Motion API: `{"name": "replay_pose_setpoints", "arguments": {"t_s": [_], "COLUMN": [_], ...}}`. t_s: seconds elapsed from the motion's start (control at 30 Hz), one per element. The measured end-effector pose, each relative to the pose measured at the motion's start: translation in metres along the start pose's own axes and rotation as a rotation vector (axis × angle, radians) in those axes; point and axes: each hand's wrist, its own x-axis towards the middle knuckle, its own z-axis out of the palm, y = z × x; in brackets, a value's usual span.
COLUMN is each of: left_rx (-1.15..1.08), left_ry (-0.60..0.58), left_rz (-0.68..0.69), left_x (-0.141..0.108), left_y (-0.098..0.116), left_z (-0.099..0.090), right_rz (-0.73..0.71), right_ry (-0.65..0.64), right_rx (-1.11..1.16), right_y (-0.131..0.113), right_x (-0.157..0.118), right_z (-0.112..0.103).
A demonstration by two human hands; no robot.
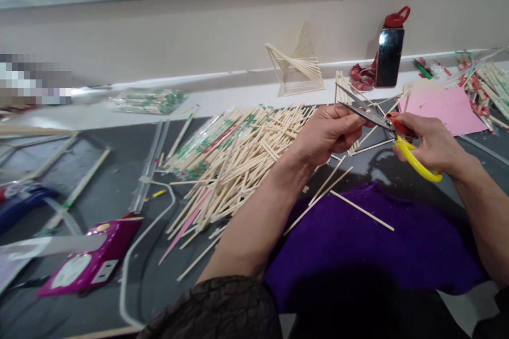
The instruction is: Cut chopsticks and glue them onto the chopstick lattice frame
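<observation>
My right hand (429,140) grips a pair of scissors (407,156) with yellow and red-orange handles. Their blades are spread apart and point left, across the fingers of my left hand (330,130). Those fingers are pinched together, and a small pale tip, apparently of a wooden stick (368,111), shows beside the blades; most of it is hidden. Behind both hands stands a stick frame (371,145), partly covered by them. Left of my left hand spreads a big pile of wooden chopsticks (242,164). A few loose sticks (361,211) lie below the hands, over a purple cloth (382,243).
Against the wall stands a twisted stick model (296,66). A phone (389,58) leans on a red-capped bottle (396,18). Pink paper (441,108) lies at right. A magenta packet (95,259), a white cord (129,254) and clear glue sticks (149,169) are at left.
</observation>
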Motion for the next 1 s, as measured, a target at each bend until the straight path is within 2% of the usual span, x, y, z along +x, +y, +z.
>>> {"name": "replay_pose_setpoints", "arguments": {"t_s": [0.13,0.23,0.4,0.57,0.87,1.0], "left_rx": [-0.04,0.052,0.309,0.567,0.839,0.861], "left_ry": [0.004,0.074,0.348,0.467,0.47,0.457], "left_rz": [-0.031,0.014,0.28,0.519,0.677,0.705], "left_x": [-0.001,0.001,0.004,0.002,-0.001,-0.002], "left_y": [0.001,0.002,-0.002,-0.005,-0.009,-0.013], "left_z": [0.002,0.003,0.004,0.005,0.007,0.012], "right_rz": [-0.021,0.017,0.156,0.128,0.112,0.141], "right_ry": [0.003,-0.001,0.029,0.085,0.117,0.114], "right_rx": [0.012,-0.023,-0.091,-0.091,-0.074,-0.052], "right_y": [0.002,0.001,-0.005,-0.01,-0.005,-0.006], "right_x": [-0.001,0.001,0.004,0.004,0.003,0.003], "right_z": [-0.002,0.0,0.007,0.01,0.017,0.02]}}
